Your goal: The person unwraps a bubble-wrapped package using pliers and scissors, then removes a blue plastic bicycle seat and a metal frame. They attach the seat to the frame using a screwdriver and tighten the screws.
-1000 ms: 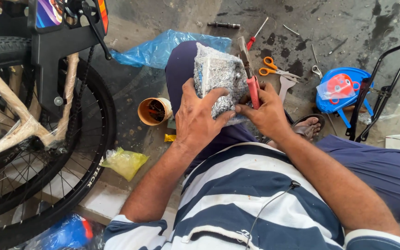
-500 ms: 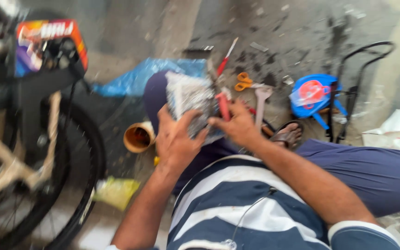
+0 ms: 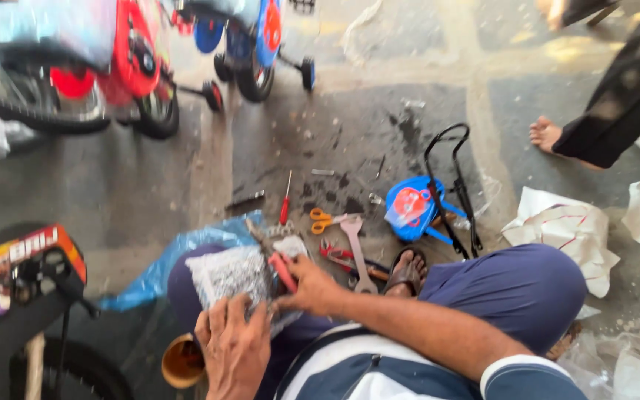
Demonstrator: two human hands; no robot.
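Down on the person's lap, the clear plastic bag of small metal parts [image 3: 230, 275] rests on the blue-clad knee. The left hand [image 3: 237, 347] presses on its near edge, fingers curled together onto the plastic. The right hand [image 3: 311, 285] has its fingers clamped on a red-handled tool [image 3: 283, 271] at the bag's right side.

The view is blurred, so the tool's tip cannot be made out. If it pierces the thin plastic too freely, small parts could likely spill off the knee onto the stained floor [image 3: 350, 126], and the left fingers sit close enough to be nicked.

Nearby lie orange-handled scissors [image 3: 323, 219], a flat wrench [image 3: 355, 250], a red screwdriver [image 3: 285, 198], a blue child seat [image 3: 413, 209] and a brown cup [image 3: 182, 361]. A bicycle wheel [image 3: 83, 374] crowds the left, and another person's bare foot [image 3: 545, 133] stands beyond.
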